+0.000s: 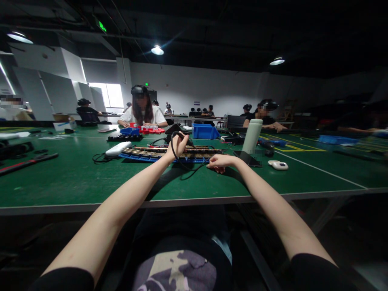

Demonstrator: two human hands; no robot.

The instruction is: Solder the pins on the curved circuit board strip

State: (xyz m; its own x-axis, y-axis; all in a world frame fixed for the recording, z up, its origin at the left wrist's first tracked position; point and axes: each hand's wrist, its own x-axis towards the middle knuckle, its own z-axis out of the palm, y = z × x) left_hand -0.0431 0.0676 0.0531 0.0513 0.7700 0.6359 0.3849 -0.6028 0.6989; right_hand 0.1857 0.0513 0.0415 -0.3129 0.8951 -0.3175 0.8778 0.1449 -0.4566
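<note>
My left hand (pixel 178 146) is raised over the middle of a long blue rack (pixel 142 155) lined with rows of gold-coloured strips. Its fingers are closed around a black cable (pixel 194 173), which loops past the wrist and hangs down in front of the rack. Dark material shows behind these fingers, too unclear to name. Low at the rack's right end, my right hand (pixel 220 162) has its thumb and fingers pinched together on another stretch of the same cable. Just beside that hand lies a flat dark phone-like slab (pixel 248 159).
A pale green bottle (pixel 252 136) stands to the right, near a small cream case (pixel 278 165). Left of the rack lies a white device (pixel 118 148) with a cord. Behind are a blue bin (pixel 205 131) and red parts (pixel 150 129) before a seated person (pixel 142 111).
</note>
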